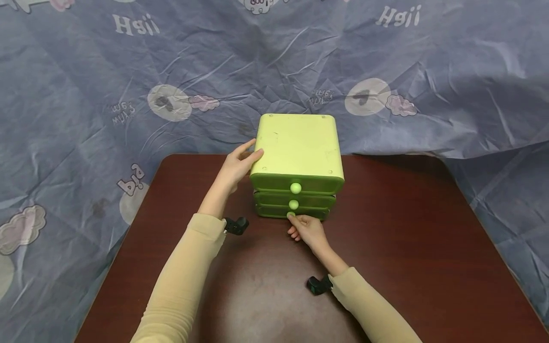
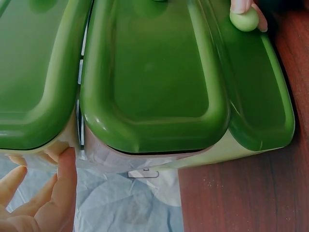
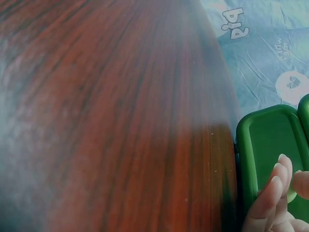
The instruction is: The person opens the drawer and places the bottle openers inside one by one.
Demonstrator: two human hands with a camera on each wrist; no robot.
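A small cabinet (image 1: 299,145) with a pale yellow-green top and three dark green drawer fronts stands on the table. My left hand (image 1: 235,166) touches its left side near the top, fingers and thumb fairly straight; the left wrist view shows the fingertips of this left hand (image 2: 50,198) against the wall beside the top drawer. Low at the front, my right hand (image 1: 310,232) pinches the round light green knob (image 2: 245,20) of the bottom drawer (image 2: 263,82) between thumb and fingers. Above it are the middle knob (image 1: 293,205) and the top knob (image 1: 295,188), both untouched.
The dark red-brown wooden table (image 1: 407,247) extends around the cabinet on both sides and in front. Behind it hangs a wrinkled blue-grey printed cloth (image 1: 274,62). A small black camera (image 1: 237,226) is strapped at the left wrist, another black camera (image 1: 318,286) at the right.
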